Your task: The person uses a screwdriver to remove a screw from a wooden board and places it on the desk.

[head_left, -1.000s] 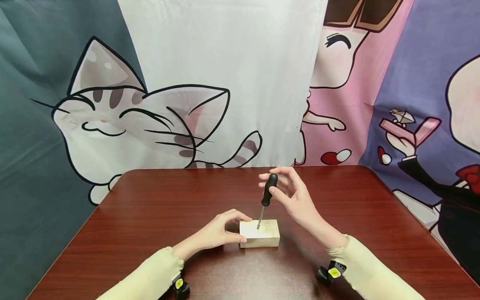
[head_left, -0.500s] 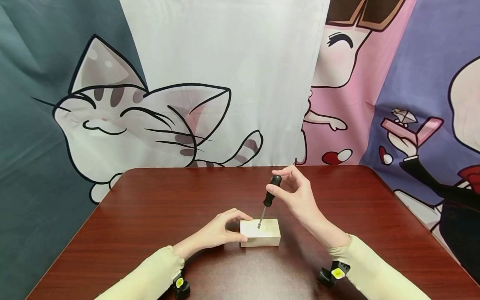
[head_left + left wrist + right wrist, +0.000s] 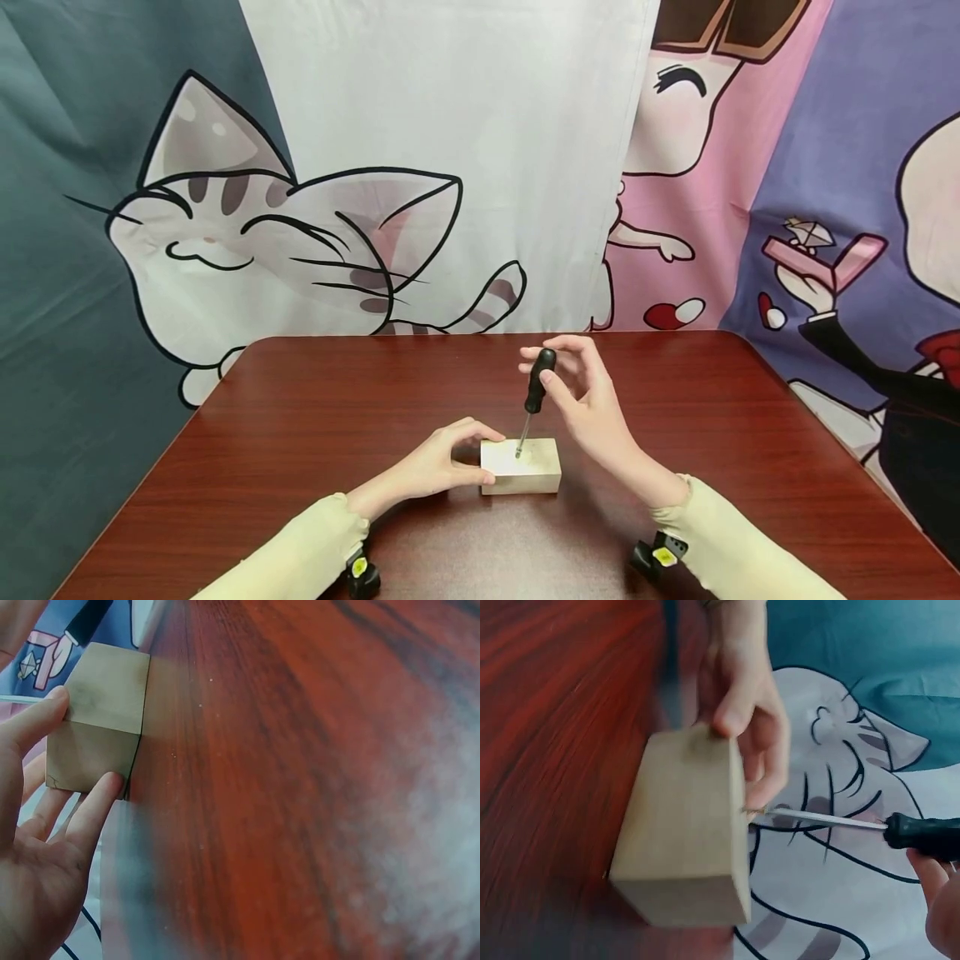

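A pale wooden block (image 3: 521, 479) lies on the table, held at its left end by my left hand (image 3: 442, 458), thumb in front and fingers behind. In the left wrist view, the left hand (image 3: 45, 862) grips the block (image 3: 97, 754) near its end. A screwdriver (image 3: 537, 383) with a black handle stands slightly tilted over the block's top. Its shaft meets a small screw (image 3: 753, 811) at the block's face in the right wrist view. My right hand (image 3: 592, 400) holds the handle between thumb and fingers, with some fingers extended behind it.
The reddish-brown wooden table (image 3: 337, 392) spreads around the block. Behind it hangs a cloth backdrop (image 3: 465, 100) printed with a cartoon cat and figures. A small black camera is strapped to each wrist.
My right hand turned inward and its fingers closed up on the handle, then spread out again. The screwdriver's handle swayed right and back left. My left hand and the block stayed put.
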`<move>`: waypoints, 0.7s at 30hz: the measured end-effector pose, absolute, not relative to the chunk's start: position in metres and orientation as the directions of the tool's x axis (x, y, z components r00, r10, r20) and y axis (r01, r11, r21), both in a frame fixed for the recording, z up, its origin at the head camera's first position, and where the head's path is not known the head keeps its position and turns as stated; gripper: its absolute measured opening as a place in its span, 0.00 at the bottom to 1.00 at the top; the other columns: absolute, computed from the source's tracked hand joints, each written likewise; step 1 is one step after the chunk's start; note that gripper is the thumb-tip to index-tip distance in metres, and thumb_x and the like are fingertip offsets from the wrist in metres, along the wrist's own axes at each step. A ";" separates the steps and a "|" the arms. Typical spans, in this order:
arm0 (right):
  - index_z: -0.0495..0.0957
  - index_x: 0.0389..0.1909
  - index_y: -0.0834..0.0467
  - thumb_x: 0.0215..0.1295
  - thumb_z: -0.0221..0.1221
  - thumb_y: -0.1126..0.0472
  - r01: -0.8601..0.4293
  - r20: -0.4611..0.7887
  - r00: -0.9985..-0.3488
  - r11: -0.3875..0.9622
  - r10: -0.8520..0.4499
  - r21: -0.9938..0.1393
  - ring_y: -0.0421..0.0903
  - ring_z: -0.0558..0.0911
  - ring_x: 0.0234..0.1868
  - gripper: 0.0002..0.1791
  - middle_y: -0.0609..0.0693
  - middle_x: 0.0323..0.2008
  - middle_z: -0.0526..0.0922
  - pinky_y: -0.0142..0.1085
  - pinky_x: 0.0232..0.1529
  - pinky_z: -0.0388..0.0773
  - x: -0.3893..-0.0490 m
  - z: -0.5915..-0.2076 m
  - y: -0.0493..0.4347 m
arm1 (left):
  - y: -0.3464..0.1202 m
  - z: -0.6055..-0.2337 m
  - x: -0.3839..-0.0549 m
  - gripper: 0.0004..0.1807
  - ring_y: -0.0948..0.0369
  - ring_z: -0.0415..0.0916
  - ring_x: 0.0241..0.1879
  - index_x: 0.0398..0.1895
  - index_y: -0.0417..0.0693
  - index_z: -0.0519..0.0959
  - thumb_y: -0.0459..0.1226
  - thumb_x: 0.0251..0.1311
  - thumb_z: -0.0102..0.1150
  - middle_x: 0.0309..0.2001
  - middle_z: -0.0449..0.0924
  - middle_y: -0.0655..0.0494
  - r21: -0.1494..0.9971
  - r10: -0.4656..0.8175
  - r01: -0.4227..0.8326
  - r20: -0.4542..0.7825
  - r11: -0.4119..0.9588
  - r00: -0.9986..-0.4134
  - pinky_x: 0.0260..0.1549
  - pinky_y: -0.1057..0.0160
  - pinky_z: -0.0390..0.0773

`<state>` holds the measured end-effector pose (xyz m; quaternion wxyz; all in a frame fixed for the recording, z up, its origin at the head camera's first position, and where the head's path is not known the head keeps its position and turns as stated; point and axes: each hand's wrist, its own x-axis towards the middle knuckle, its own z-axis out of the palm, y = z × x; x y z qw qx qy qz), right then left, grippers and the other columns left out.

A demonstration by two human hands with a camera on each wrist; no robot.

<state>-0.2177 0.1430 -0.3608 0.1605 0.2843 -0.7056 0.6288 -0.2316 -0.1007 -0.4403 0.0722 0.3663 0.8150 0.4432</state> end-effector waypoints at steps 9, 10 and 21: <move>0.70 0.53 0.57 0.53 0.72 0.67 -0.586 0.582 -0.806 0.285 -0.107 -0.759 0.38 0.82 0.33 0.28 0.53 0.36 0.80 0.34 0.28 0.83 -0.218 -0.355 0.140 | -0.102 -0.440 -0.231 0.26 0.64 0.76 0.54 0.58 0.60 0.77 0.46 0.55 0.72 0.54 0.78 0.63 0.782 0.662 0.526 0.202 0.335 -0.722 0.57 0.61 0.76; 0.70 0.53 0.58 0.53 0.72 0.67 -0.580 0.574 -0.811 0.276 -0.111 -0.766 0.38 0.82 0.32 0.27 0.54 0.35 0.80 0.35 0.28 0.83 -0.218 -0.354 0.140 | -0.102 -0.440 -0.231 0.26 0.64 0.76 0.54 0.58 0.61 0.77 0.46 0.55 0.72 0.54 0.78 0.63 0.782 0.661 0.524 0.200 0.337 -0.723 0.57 0.61 0.76; 0.72 0.52 0.59 0.55 0.70 0.70 -0.557 0.547 -0.831 0.168 -0.104 -0.813 0.42 0.84 0.29 0.25 0.55 0.38 0.81 0.38 0.29 0.85 -0.216 -0.356 0.146 | -0.101 -0.439 -0.230 0.25 0.63 0.76 0.54 0.58 0.59 0.77 0.46 0.56 0.71 0.55 0.78 0.61 0.782 0.659 0.522 0.198 0.341 -0.726 0.57 0.59 0.76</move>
